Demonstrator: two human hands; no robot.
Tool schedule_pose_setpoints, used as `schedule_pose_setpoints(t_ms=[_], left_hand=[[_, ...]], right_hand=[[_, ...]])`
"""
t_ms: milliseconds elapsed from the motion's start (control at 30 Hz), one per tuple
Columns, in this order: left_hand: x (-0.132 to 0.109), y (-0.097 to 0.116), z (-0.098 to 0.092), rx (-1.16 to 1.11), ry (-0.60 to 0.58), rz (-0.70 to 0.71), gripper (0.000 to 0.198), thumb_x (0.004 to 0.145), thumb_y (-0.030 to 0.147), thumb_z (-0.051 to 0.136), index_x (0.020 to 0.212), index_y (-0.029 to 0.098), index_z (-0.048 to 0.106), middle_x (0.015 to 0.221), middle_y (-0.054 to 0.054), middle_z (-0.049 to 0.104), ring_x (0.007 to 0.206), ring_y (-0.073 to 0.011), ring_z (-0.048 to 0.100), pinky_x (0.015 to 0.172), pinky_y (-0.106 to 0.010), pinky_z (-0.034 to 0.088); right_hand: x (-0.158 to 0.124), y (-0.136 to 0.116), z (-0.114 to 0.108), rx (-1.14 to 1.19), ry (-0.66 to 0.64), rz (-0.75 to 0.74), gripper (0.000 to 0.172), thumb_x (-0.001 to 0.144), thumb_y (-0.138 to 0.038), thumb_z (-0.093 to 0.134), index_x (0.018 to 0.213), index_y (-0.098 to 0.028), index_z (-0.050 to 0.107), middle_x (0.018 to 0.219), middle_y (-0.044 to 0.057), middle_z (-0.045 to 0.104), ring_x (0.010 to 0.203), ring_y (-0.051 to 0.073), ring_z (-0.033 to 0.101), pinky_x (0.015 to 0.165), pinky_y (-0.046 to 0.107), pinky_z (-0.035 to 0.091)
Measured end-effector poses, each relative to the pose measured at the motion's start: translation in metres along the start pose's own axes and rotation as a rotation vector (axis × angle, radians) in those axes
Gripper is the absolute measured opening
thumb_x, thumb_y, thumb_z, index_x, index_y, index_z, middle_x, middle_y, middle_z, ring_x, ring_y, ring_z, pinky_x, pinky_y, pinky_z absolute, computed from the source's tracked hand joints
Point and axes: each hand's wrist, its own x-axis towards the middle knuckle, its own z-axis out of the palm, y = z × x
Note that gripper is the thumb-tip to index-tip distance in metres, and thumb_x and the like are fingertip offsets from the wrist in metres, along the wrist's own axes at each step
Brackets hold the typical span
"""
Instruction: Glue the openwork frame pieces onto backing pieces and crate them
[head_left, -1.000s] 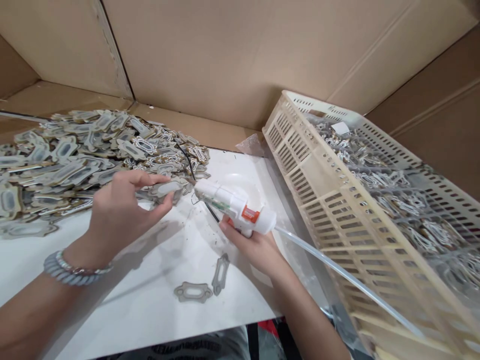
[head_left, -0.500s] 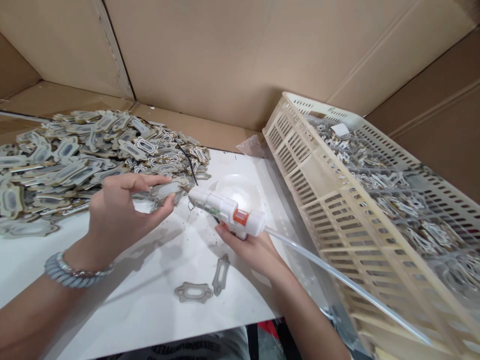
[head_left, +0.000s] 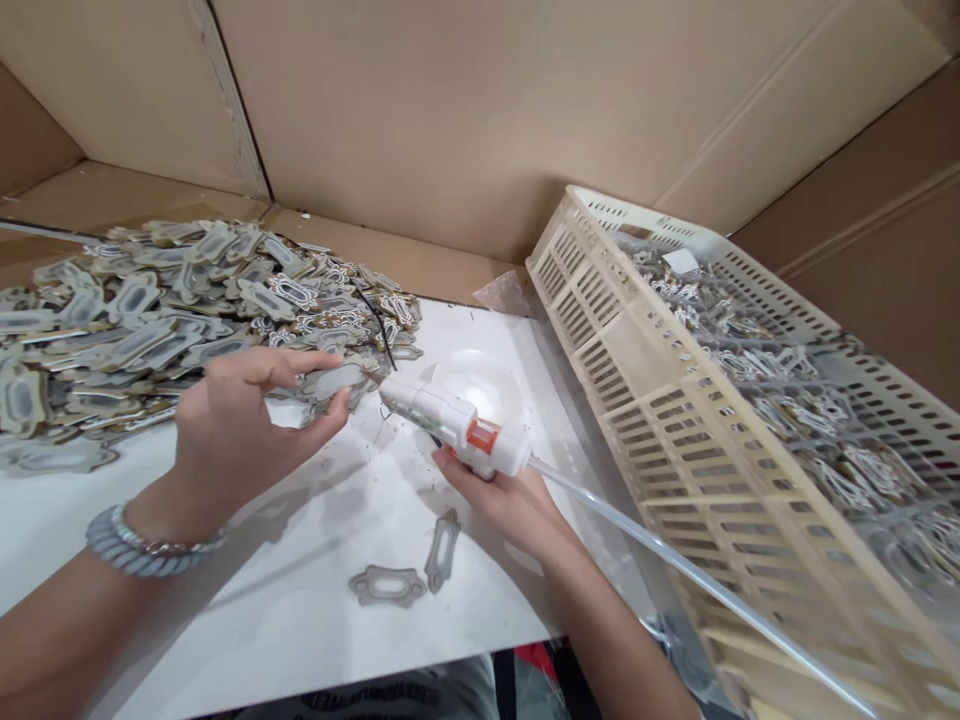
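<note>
My left hand (head_left: 251, 420) pinches a small grey frame-shaped piece (head_left: 335, 380) by its ends, between thumb and fingers. A white glue gun (head_left: 435, 411) with an orange part is gripped in my right hand (head_left: 499, 495), its nozzle close to the right end of that piece. A long clear glue stick (head_left: 675, 565) runs out of the back of the gun toward the lower right. Two loose grey frames, one lying sideways (head_left: 388, 586) and one nearly upright in view (head_left: 442, 550), rest on the white table below the hands.
A large heap of similar frames (head_left: 135, 330) covers the left back of the white table (head_left: 300, 620). Behind the gun is a round white dish (head_left: 491, 385). A cream plastic crate (head_left: 622, 370) holding bagged white pieces stands at the right. Cardboard walls (head_left: 450, 120) enclose the back.
The glue gun's nozzle has shifted very slightly right along with the gun. Both hands otherwise keep their places and their holds.
</note>
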Motion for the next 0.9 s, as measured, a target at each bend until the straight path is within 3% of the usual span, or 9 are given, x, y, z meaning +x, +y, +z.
schedule_pose_setpoints(t_ms=[367, 667, 900], left_hand=[[-0.0002, 0.001, 0.0008, 0.018, -0.004, 0.036, 0.026, 0.086, 0.033, 0.072, 0.072, 0.024, 0.052, 0.081, 0.001, 0.081, 0.065, -0.0165, 0.071, 0.048, -0.028, 0.042], [0.0013, 0.001, -0.0016, 0.023, -0.029, -0.043, 0.035, 0.083, 0.036, 0.072, 0.063, 0.025, 0.046, 0.081, 0.0, 0.081, 0.059, -0.0185, 0.069, 0.045, -0.03, 0.043], [0.0025, 0.0027, -0.0006, 0.021, -0.007, -0.024, 0.039, 0.084, 0.035, 0.072, 0.061, 0.025, 0.043, 0.079, -0.002, 0.081, 0.06, -0.0188, 0.07, 0.044, -0.029, 0.043]], right_hand=[[-0.0007, 0.0013, 0.0, 0.022, 0.006, 0.011, 0.023, 0.082, -0.037, 0.06, 0.067, -0.022, 0.051, 0.064, -0.003, 0.052, 0.061, 0.013, 0.048, 0.056, 0.027, 0.038], [0.0007, -0.0008, 0.0003, 0.052, 0.013, 0.07, 0.024, 0.078, -0.037, 0.061, 0.065, -0.022, 0.048, 0.062, -0.003, 0.049, 0.058, 0.013, 0.045, 0.053, 0.027, 0.036], [0.0004, -0.0015, -0.0003, 0.063, -0.008, 0.071, 0.024, 0.078, -0.041, 0.059, 0.067, -0.023, 0.048, 0.063, -0.003, 0.05, 0.058, 0.014, 0.045, 0.055, 0.029, 0.036]])
